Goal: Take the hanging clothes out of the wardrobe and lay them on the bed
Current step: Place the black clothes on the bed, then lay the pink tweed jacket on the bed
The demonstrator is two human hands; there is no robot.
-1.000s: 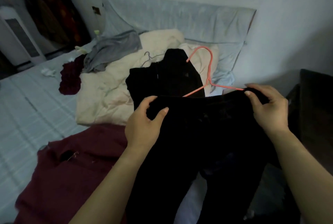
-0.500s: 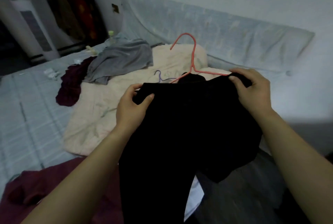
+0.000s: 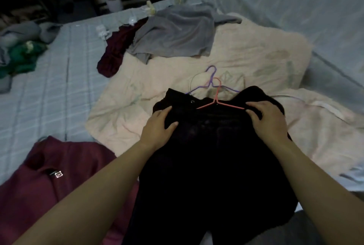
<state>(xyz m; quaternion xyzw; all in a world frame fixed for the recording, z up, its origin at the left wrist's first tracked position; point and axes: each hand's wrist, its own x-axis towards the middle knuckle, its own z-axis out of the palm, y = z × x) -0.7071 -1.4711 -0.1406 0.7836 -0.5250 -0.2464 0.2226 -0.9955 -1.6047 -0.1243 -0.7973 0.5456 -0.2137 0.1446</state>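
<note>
Black trousers on a pink wire hanger lie on the bed, over a cream quilt and another black garment on a purple hanger. My left hand grips the trousers' waistband at its left end, thumb over the cloth. At the right end, my right hand holds the waistband and the hanger's arm with curled fingers. The trouser legs run down toward me between my forearms.
A maroon garment lies at the lower left on the striped sheet. A grey garment and a dark red one lie farther back. Green cloth sits at the left edge. A pale bedspread rises at the right.
Both hands have lowered the black trousers from mid-air onto the bed, over the other black garment. The pink hanger now lies flat instead of standing up.
</note>
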